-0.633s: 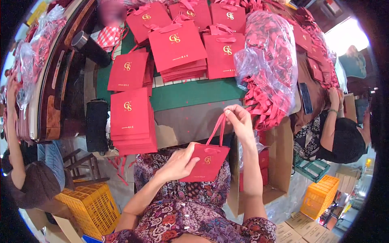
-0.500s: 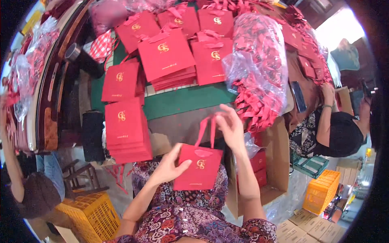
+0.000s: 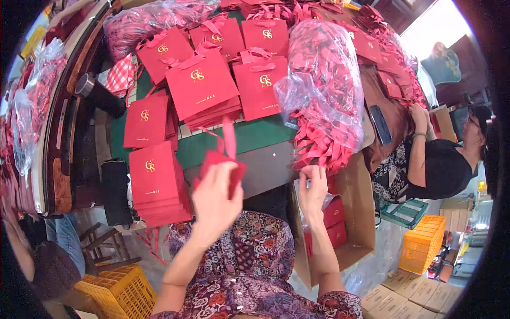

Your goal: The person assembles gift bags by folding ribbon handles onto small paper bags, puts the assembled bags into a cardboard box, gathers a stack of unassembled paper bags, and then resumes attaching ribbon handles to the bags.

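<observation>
Bench (image 3: 271, 139) in head view: green top, grey near edge; red stacks (image 3: 201, 90) beyond, open carton (image 3: 357, 187) at my right. My left hand (image 3: 215, 199), blurred, closed on small red bag (image 3: 212, 157), handles (image 3: 229, 139) up, bag just right of nearest stack. My right hand (image 3: 313, 187) narrow, fingertips at ribbons (image 3: 323, 151) below plastic sack (image 3: 326, 69); cannot tell whether pinching any. Best, I judge: light left grip, no creases, handles clear of stacks; right fingertips separating single ribbon without dragging bundle.
</observation>
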`<action>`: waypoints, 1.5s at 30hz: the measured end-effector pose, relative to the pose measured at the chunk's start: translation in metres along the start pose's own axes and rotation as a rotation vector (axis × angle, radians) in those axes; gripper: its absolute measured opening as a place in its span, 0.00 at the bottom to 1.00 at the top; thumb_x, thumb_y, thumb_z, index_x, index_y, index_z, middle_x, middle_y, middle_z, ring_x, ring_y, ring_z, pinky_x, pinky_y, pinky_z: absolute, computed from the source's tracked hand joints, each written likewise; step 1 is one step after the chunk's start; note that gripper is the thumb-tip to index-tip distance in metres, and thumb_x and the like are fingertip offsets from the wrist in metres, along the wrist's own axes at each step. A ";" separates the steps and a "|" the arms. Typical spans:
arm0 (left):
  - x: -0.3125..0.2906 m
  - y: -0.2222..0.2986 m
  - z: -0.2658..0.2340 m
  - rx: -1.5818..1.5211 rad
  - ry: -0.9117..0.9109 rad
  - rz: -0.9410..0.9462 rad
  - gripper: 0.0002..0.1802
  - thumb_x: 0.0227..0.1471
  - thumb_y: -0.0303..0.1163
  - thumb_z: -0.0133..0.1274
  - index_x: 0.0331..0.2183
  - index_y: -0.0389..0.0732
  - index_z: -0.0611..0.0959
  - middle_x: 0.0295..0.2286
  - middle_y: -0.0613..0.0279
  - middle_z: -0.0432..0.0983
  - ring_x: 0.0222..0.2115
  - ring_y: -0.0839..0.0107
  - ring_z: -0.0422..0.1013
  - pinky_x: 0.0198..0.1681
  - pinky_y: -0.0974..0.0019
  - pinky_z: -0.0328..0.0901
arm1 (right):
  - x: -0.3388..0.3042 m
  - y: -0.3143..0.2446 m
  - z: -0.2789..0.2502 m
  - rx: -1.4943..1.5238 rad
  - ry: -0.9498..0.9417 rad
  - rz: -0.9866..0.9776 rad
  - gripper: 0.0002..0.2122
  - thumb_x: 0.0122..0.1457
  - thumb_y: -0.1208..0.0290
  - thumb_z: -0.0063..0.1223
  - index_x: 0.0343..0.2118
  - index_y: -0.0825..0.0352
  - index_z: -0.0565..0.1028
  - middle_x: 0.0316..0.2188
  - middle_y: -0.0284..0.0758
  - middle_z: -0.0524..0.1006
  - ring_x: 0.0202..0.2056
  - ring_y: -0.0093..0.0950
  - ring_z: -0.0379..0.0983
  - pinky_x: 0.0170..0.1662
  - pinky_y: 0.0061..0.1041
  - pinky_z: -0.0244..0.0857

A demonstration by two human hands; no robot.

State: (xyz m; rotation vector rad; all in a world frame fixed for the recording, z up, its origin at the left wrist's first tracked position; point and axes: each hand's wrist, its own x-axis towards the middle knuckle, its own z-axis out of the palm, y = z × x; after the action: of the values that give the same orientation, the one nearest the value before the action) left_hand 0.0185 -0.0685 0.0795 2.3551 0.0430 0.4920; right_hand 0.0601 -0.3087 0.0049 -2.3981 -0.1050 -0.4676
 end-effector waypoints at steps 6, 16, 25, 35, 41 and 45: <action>-0.032 0.004 0.060 0.085 -0.192 -0.020 0.22 0.46 0.31 0.61 0.45 0.43 0.75 0.32 0.53 0.70 0.32 0.53 0.73 0.34 0.53 0.69 | 0.014 -0.008 -0.006 -0.041 -0.001 -0.108 0.06 0.54 0.81 0.57 0.35 0.67 0.76 0.32 0.39 0.72 0.35 0.39 0.70 0.38 0.35 0.65; -0.030 -0.032 0.067 0.022 -0.119 0.126 0.19 0.48 0.25 0.58 0.45 0.39 0.77 0.40 0.53 0.70 0.39 0.53 0.69 0.42 0.54 0.67 | 0.049 0.017 0.024 -0.371 -0.120 -0.209 0.07 0.51 0.71 0.60 0.34 0.62 0.76 0.34 0.37 0.71 0.40 0.40 0.67 0.40 0.41 0.62; -0.009 -0.068 0.056 0.182 -0.209 0.200 0.30 0.44 0.31 0.62 0.51 0.39 0.75 0.50 0.55 0.70 0.52 0.54 0.63 0.55 0.48 0.57 | 0.020 -0.059 0.015 -0.082 -0.255 -0.426 0.07 0.54 0.74 0.59 0.35 0.63 0.72 0.35 0.35 0.74 0.40 0.37 0.69 0.46 0.38 0.59; -0.011 -0.061 0.050 0.160 -0.221 0.047 0.27 0.38 0.34 0.68 0.42 0.42 0.76 0.40 0.57 0.69 0.45 0.56 0.63 0.48 0.52 0.57 | -0.018 -0.078 0.035 0.310 -0.385 -0.160 0.05 0.57 0.78 0.58 0.36 0.67 0.76 0.30 0.41 0.76 0.31 0.42 0.75 0.32 0.34 0.69; -0.013 -0.068 0.052 0.080 -0.238 0.006 0.24 0.39 0.34 0.66 0.40 0.43 0.76 0.37 0.60 0.74 0.42 0.57 0.64 0.47 0.53 0.55 | -0.032 -0.095 0.033 0.770 -0.684 0.394 0.05 0.61 0.77 0.56 0.38 0.68 0.72 0.30 0.28 0.77 0.29 0.16 0.74 0.29 0.16 0.70; -0.014 -0.068 0.051 0.010 -0.251 -0.027 0.22 0.40 0.32 0.65 0.40 0.45 0.77 0.37 0.61 0.75 0.41 0.58 0.65 0.46 0.53 0.55 | -0.031 -0.087 0.046 0.658 -0.557 0.294 0.04 0.60 0.78 0.57 0.36 0.69 0.73 0.28 0.27 0.76 0.31 0.14 0.72 0.33 0.16 0.69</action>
State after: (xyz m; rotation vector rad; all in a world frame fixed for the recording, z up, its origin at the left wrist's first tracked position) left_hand 0.0306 -0.0539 -0.0043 2.4048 -0.0388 0.1805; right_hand 0.0279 -0.2114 0.0146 -1.7837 -0.1250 0.3411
